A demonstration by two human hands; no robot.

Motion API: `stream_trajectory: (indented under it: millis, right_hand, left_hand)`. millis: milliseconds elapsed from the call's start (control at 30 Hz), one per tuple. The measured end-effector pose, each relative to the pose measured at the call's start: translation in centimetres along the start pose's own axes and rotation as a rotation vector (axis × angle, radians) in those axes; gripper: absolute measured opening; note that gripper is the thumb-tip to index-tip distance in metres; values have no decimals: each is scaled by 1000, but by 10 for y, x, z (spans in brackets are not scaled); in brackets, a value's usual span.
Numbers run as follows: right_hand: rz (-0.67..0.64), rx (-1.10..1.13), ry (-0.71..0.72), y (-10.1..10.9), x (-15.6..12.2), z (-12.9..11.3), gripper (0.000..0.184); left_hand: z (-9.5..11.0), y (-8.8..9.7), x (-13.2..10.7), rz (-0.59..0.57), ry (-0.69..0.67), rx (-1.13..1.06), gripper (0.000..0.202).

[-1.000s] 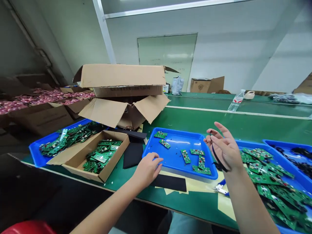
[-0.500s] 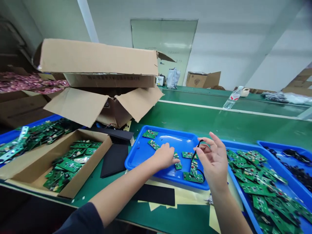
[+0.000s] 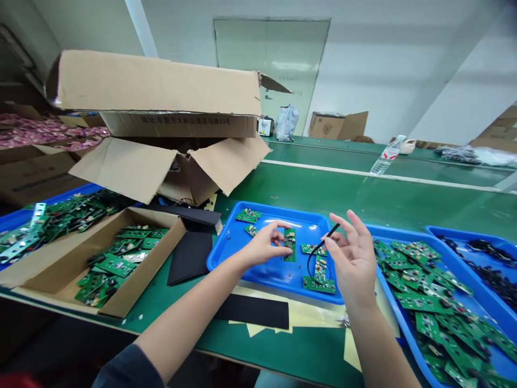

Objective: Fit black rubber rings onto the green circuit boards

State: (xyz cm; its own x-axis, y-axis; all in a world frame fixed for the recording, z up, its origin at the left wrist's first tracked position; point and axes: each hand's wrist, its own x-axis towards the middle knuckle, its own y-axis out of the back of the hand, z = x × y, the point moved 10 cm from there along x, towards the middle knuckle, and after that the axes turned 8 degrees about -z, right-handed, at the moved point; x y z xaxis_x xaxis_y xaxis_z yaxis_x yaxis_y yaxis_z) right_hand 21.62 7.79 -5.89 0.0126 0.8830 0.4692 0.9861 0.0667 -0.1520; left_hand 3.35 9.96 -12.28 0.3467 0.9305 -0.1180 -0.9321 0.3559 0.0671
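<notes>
Slanting black wire — tip up-right, apparently

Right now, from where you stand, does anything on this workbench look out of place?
Yes: a cardboard carton sits crooked atop an open carton behind the green bench, overhanging it with flaps splayed, so the stack looks unsteady.

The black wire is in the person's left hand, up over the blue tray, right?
Not quite: the black wire is held by the right hand, not the left hand, as the head view shows. It is over the blue tray, just as you said.
</notes>
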Motion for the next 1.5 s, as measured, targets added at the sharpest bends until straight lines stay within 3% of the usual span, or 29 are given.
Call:
stream_trajectory:
  millis: [200, 367, 533, 767, 1033, 1133, 1367, 1500]
  right_hand:
    - [-161, 270, -274, -14, -5, 37, 57]
    - [-242, 309, -436, -27, -9, 51, 46]
    - [-218, 326, -540, -34, -12, 52, 33]
    - [-315, 339, -442, -43, -17, 45, 20]
    - [-260, 292, -263, -23, -6, 27, 13]
    - [-215, 217, -207, -12, -1, 17, 13]
    - [-184, 121, -156, -1, 5, 2, 33]
    - [-158, 77, -56, 1, 4, -9, 52]
  left_hand:
    - [0, 3, -32, 8, 9, -524, 73]
    - [-12, -7, -37, 10, 104, -810, 63]
    - [-11, -15, -39, 8, 181, -979, 38]
    - [-17, -12, -41, 85, 223, -971, 36]
    - [-13, -10, -41, -2, 186, -770, 7]
    - [-18, -8, -41, 8, 229, -715, 12]
    - [-15, 12, -38, 145, 115, -629, 30]
    - [-5, 30, -41, 237, 6, -604, 30]
